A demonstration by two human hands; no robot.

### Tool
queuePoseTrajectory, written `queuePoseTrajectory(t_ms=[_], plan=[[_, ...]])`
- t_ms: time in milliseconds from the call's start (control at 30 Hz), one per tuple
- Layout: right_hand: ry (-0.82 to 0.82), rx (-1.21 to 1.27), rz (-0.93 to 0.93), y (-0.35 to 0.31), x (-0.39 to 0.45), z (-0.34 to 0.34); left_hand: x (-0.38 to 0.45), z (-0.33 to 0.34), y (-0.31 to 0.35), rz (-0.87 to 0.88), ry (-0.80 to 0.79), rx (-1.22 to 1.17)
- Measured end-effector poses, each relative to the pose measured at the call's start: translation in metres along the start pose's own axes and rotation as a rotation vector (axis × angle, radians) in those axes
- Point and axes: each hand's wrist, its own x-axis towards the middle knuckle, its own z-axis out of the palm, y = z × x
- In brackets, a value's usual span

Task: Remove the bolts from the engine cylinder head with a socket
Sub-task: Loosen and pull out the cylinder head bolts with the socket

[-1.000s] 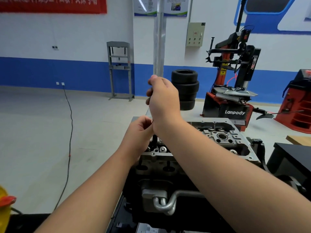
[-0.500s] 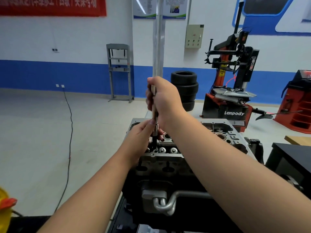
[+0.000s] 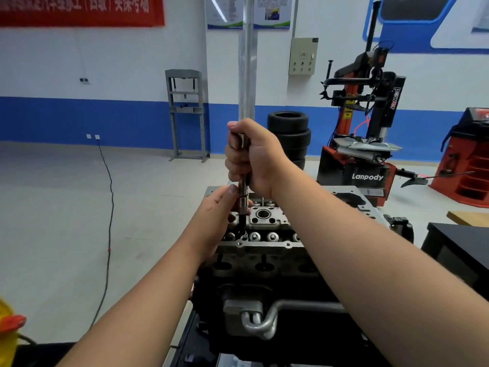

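The grey aluminium cylinder head (image 3: 264,221) sits on top of the engine block in front of me. A long socket tool (image 3: 242,200) stands upright over its left end, the dark lower shaft reaching down into a bolt hole. My right hand (image 3: 251,157) grips the upper handle of the tool in a fist. My left hand (image 3: 217,215) pinches the chrome socket part just below it with thumb and fingers. The bolt under the socket is hidden.
A coolant pipe and oil cooler (image 3: 254,316) stick out of the engine's near face. A black bench (image 3: 460,242) stands at right. Beyond are a tyre stack (image 3: 289,133), a red tyre changer (image 3: 362,144), a grey press frame (image 3: 186,115) and a floor cable (image 3: 108,207).
The engine looks nearer and more of the head's left end shows. My right hand has dropped lower with the tool, and the socket now stands clear between both hands.
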Motion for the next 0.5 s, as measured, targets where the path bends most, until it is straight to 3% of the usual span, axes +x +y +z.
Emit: queuePoseTrajectory(t_ms=[133,333,433,500], plan=[[0.099,0.056,-0.02,0.003,-0.006,0.005,0.0,0.002,0.002,0.001,-0.026,0.058],[0.49,-0.153,-0.151,0.015,-0.015,0.026,0.002,0.003,0.0,0.017,0.004,0.066],[0.46,-0.131,-0.153,0.014,-0.011,0.026,0.0,0.004,0.002,0.043,0.02,0.07],[0.322,-0.061,-0.098,0.009,-0.006,0.018,-0.001,0.004,0.003,0.046,0.041,0.061]])
